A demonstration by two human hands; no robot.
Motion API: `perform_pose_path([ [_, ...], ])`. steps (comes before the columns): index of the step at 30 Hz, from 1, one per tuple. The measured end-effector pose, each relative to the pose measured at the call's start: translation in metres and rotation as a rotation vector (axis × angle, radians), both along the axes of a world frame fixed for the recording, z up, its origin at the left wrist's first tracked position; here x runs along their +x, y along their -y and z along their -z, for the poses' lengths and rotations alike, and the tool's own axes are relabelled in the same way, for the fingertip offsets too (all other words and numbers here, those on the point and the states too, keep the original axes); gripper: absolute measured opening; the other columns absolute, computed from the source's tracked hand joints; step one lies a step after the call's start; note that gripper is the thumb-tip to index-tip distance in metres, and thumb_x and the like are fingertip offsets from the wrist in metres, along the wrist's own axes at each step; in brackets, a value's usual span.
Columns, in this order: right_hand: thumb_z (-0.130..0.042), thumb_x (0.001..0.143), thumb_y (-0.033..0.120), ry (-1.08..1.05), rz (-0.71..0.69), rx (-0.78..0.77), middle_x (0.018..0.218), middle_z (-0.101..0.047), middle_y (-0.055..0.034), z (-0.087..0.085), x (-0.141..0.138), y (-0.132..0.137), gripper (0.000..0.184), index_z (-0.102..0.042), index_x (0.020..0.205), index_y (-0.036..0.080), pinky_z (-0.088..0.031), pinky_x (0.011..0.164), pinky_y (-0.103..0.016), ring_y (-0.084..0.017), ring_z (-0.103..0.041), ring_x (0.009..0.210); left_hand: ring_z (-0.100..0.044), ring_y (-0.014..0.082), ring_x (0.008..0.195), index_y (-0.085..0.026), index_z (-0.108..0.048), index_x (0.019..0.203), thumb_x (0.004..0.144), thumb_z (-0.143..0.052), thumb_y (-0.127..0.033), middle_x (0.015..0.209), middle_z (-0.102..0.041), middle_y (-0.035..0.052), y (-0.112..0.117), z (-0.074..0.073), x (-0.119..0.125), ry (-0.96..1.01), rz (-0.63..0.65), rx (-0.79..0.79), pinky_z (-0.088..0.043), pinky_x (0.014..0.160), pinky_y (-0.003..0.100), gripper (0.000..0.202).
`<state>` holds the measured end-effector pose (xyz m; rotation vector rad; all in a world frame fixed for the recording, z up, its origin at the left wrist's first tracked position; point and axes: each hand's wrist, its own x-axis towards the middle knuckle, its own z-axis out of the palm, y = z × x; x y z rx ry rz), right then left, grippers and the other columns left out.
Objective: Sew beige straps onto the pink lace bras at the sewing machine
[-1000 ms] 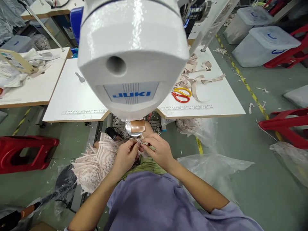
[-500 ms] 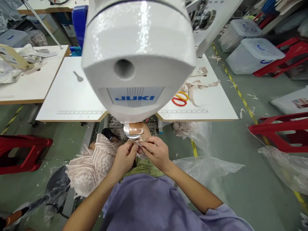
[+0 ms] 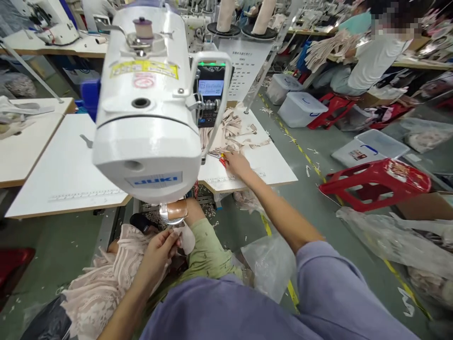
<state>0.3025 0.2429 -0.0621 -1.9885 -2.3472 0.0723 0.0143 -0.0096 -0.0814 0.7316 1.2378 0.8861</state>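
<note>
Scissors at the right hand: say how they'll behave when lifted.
The scissors should stay stiff, as their blades look metallic. They may hinge open if held by only the red or yellow handle, and could drag the beige fabric strips close by.

The scissors (image 3: pixel 222 162) have red and yellow handles; the cloth (image 3: pixel 187 240) is pale pink, the strips (image 3: pixel 230 128) beige, the shirt (image 3: pixel 212 311) lavender.

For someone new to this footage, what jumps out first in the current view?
Probably the white JUKI sewing machine, looming large left of centre. Next, the right hand at the red-and-yellow-handled scissors on the white tabletop, while the left hand pinches a pale fabric piece below the machine head. The pale pink lace heap at lower left also stands out.
</note>
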Motion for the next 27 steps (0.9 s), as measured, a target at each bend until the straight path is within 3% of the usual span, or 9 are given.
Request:
perform_pose_path([
  [2,-0.050,0.097,0.026,0.026,-0.034,-0.061,0.115,-0.065,-0.0220,-0.005,0.006,-0.002,0.035,-0.060,0.125,0.009,-0.046,0.084,-0.036,-0.030,-0.062,0.102,-0.037,0.0056,0.048,-0.014,-0.060,0.069,0.072,-0.077,-0.058,0.059,-0.052,-0.0035,0.001,-0.002,-0.002,0.044,-0.039,0.012,-0.028,0.046,0.018,0.047],
  [4,-0.052,0.096,0.030,0.049,-0.075,-0.087,0.110,-0.066,-0.0212,-0.001,0.009,0.020,0.036,-0.060,0.125,0.010,-0.045,0.079,-0.035,-0.030,-0.063,0.098,-0.046,0.0068,0.053,-0.014,-0.061,0.070,0.071,-0.080,-0.054,0.065,-0.058,-0.0005,0.004,-0.001,-0.005,0.094,-0.086,0.006,-0.033,0.050,0.019,0.044],
  [6,-0.048,0.098,0.033,0.024,-0.116,-0.056,0.109,-0.066,-0.0190,0.006,0.013,0.061,0.036,-0.058,0.126,0.013,-0.046,0.075,-0.034,-0.030,-0.064,0.096,-0.048,0.0074,0.054,-0.014,-0.061,0.073,0.072,-0.079,-0.052,0.068,-0.060,0.0002,0.008,0.002,-0.009,0.153,-0.114,-0.019,-0.034,0.049,0.019,0.042],
  [8,-0.047,0.098,0.038,-0.133,-0.127,-0.014,0.111,-0.067,-0.0155,0.011,0.017,0.112,0.038,-0.057,0.127,0.016,-0.047,0.069,-0.033,-0.027,-0.066,0.088,-0.046,0.0070,0.053,-0.015,-0.063,0.075,0.077,-0.076,-0.051,0.069,-0.060,0.0003,0.011,0.007,-0.013,0.205,-0.125,-0.041,-0.032,0.047,0.019,0.039],
  [10,-0.050,0.096,0.041,-0.277,-0.190,-0.118,0.102,-0.070,-0.0107,0.009,0.016,0.165,0.036,-0.060,0.122,0.019,-0.049,0.061,-0.031,-0.023,-0.066,0.077,-0.045,0.0066,0.052,-0.015,-0.064,0.078,0.082,-0.073,-0.048,0.069,-0.059,0.0002,0.012,0.010,-0.017,0.239,-0.125,-0.056,-0.031,0.047,0.019,0.035],
  [12,-0.057,0.091,0.038,-0.365,-0.357,-0.202,0.112,-0.068,-0.0089,0.004,0.005,0.211,0.036,-0.059,0.124,0.023,-0.054,0.066,-0.032,-0.022,-0.067,0.084,-0.043,0.0064,0.051,-0.015,-0.065,0.079,0.085,-0.070,-0.045,0.069,-0.058,0.0002,0.013,0.010,-0.018,0.264,-0.116,-0.051,-0.030,0.047,0.019,0.031],
  [15,-0.062,0.089,0.033,-0.407,-0.470,-0.223,0.121,-0.065,-0.0078,-0.001,-0.020,0.252,0.037,-0.057,0.125,0.027,-0.057,0.066,-0.032,-0.019,-0.067,0.081,-0.042,0.0063,0.051,-0.015,-0.065,0.079,0.087,-0.068,-0.045,0.069,-0.058,-0.0001,0.012,0.008,-0.016,0.240,-0.106,-0.021,-0.030,0.047,0.020,0.031],
  [21,-0.061,0.092,0.032,-0.412,-0.516,-0.139,0.117,-0.066,-0.0098,0.006,-0.056,0.249,0.034,-0.057,0.125,0.024,-0.059,0.072,-0.037,-0.024,-0.069,0.092,-0.045,0.0075,0.056,-0.015,-0.062,0.076,0.088,-0.065,-0.044,0.073,-0.059,0.0002,0.010,0.003,-0.011,0.123,-0.037,0.019,-0.034,0.054,0.021,0.031],
  [27,-0.059,0.095,0.029,-0.455,-0.586,-0.220,0.113,-0.067,-0.0079,0.016,-0.059,0.238,0.031,-0.057,0.126,0.025,-0.058,0.069,-0.033,-0.022,-0.070,0.093,-0.043,0.0083,0.055,-0.016,-0.061,0.071,0.083,-0.060,-0.033,0.070,-0.058,-0.0001,0.010,0.004,-0.011,0.053,-0.047,0.005,-0.030,0.052,0.022,0.020],
])
